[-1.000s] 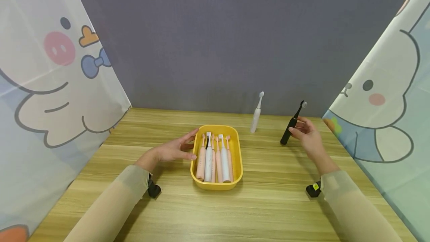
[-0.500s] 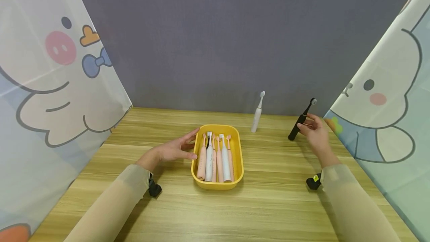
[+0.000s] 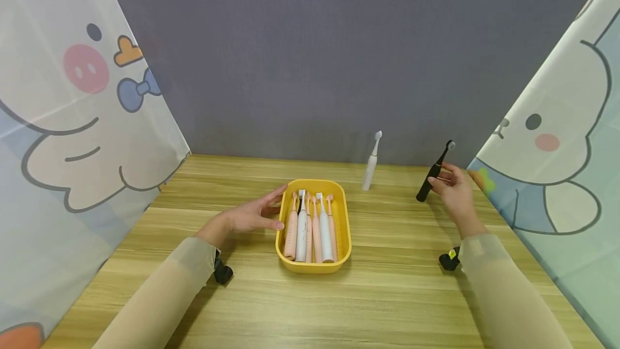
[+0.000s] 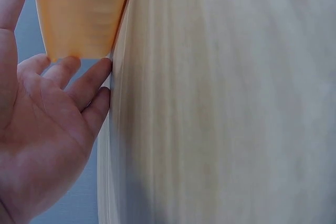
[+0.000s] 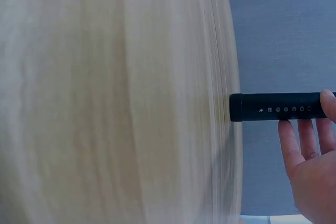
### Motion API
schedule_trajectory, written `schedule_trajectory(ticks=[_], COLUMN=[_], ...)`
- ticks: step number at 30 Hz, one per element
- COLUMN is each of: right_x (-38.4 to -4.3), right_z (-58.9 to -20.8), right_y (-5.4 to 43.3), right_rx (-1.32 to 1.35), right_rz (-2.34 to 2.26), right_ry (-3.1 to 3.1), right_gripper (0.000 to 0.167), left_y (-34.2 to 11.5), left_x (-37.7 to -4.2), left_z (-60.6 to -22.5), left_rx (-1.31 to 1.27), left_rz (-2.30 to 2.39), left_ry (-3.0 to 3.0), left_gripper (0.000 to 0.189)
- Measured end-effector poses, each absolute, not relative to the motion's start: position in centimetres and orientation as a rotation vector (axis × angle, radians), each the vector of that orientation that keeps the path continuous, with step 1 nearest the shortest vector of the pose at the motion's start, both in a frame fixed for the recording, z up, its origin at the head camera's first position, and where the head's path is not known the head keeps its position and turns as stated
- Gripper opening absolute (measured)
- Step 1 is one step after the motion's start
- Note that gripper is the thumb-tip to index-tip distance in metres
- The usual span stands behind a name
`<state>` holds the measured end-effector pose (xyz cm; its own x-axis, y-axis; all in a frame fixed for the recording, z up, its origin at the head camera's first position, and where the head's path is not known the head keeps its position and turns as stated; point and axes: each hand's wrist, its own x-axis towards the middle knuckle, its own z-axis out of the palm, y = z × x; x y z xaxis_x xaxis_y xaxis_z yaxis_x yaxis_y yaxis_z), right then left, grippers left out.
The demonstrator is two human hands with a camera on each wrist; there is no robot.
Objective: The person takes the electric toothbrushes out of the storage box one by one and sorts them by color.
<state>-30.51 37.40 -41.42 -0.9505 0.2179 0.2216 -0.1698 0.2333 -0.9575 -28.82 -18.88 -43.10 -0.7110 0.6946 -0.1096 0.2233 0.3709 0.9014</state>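
A black electric toothbrush (image 3: 429, 182) stands upright at the right back of the table. My right hand (image 3: 455, 193) pinches its handle between thumb and fingers; in the right wrist view a column of small icons runs along the black handle (image 5: 283, 107), whose base is at the tabletop. At the table's middle is a yellow tray (image 3: 345, 230) with several pink, white and black electric toothbrushes lying side by side. My left hand (image 3: 254, 214) rests against the tray's left side, fingers extended and thumb at the rim. Fingertips (image 4: 100, 69) touch the tray wall in the left wrist view.
A white electric toothbrush (image 3: 370, 171) stands upright behind the tray, left of the black one. A grey panel (image 3: 310, 69) closes the back of the wooden table (image 3: 339, 306). Cartoon-printed cloths (image 3: 72, 166) hang at both sides.
My right hand has moved the black toothbrush to the right and slightly back, then nearly stopped. The left hand and the tray have stayed in place.
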Motion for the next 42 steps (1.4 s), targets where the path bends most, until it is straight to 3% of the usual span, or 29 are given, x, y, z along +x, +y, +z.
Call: schedule_trajectory(ticks=[42], right_x=[-30.8], right_z=[-41.6], right_y=[38.2], right_rx=[-0.148], right_rz=[1.609], right_ry=[-2.292], right_gripper=[0.068], left_y=[-18.8], left_x=[-28.7], left_z=[-43.0], left_rx=[0.779], left_rz=[1.304], left_ry=[2.173], left_gripper=[0.118])
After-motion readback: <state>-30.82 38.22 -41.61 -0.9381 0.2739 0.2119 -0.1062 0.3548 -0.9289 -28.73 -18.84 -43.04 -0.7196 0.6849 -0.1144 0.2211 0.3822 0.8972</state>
